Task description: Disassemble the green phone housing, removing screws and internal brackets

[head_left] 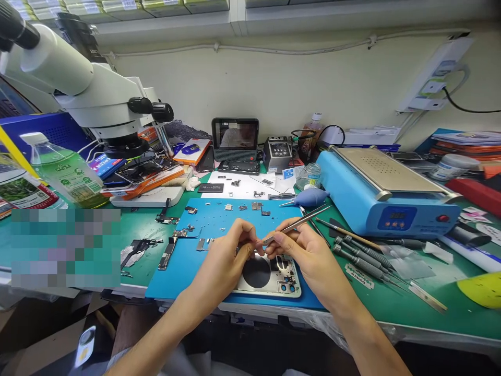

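My right hand (pixel 299 245) is closed around a pair of metal tweezers (pixel 294 225), whose rear ends point up and to the right. Their tips meet the fingertips of my left hand (pixel 230 253), which is pinched; whatever lies in that pinch is too small to make out. Beneath both hands lies a phone housing (pixel 245 284) with a black round patch and camera openings at its right end. It rests on a blue mat (pixel 172 284). Small screws and parts are scattered on the mat, with a narrow circuit board (pixel 167 254) at the left.
A microscope (pixel 113 104) overhangs the left side, near a green bottle (pixel 64 172). A blue heating plate machine (pixel 387 193) stands right. Screwdrivers (pixel 362 261) and a razor blade (pixel 359 277) lie right of the mat. Behind it are a blue air blower (pixel 311 197) and a screen (pixel 236 137).
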`<state>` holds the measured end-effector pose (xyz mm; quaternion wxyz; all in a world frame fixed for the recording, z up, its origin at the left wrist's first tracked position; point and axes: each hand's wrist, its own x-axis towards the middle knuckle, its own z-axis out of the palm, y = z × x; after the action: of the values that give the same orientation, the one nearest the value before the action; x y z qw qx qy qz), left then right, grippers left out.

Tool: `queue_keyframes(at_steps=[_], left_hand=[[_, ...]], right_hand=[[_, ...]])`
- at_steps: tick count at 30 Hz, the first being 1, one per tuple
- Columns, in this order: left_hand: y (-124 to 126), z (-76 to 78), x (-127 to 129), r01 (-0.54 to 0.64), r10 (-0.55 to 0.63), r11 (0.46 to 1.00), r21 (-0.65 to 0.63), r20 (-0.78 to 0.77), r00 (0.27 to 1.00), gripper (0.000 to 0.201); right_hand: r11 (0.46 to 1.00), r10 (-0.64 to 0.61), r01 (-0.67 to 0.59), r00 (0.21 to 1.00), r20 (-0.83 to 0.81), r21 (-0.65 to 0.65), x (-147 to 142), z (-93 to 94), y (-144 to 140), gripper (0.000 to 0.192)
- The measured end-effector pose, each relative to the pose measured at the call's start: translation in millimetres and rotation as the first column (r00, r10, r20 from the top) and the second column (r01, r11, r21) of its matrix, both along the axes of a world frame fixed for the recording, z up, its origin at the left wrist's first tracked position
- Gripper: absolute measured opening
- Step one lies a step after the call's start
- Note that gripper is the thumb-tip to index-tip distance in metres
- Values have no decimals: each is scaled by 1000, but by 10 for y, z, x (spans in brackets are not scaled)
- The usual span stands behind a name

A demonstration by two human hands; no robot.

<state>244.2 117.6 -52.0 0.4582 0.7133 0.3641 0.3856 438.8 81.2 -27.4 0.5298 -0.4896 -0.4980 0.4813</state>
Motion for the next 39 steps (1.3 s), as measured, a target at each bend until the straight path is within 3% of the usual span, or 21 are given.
queue_keyframes(at_steps=[6,10,18,27,39], left_hand=[[2,34,3,-53,59,997,61,-89,994,9],[20,22,16,-76,118,980,183,-232,966,13],[10,-33,50,6,155,940,340,-445,882,30],[22,-3,57,27,167,934,357,-500,850,31],[26,-21,54,20,173,932,363,-491,854,29]], right_hand=[[989,-85,58,976,200,137,-2,-56,-15,26],[956,-216,114,896,387,270,-13,-123,-37,15],[923,-229,-55,715,660,380,-12,-206,-91,6],[884,-282,-152,583,762,443,-22,-216,-85,7],[818,-364,-237,492,791,525,-45,-200,-113,10]])
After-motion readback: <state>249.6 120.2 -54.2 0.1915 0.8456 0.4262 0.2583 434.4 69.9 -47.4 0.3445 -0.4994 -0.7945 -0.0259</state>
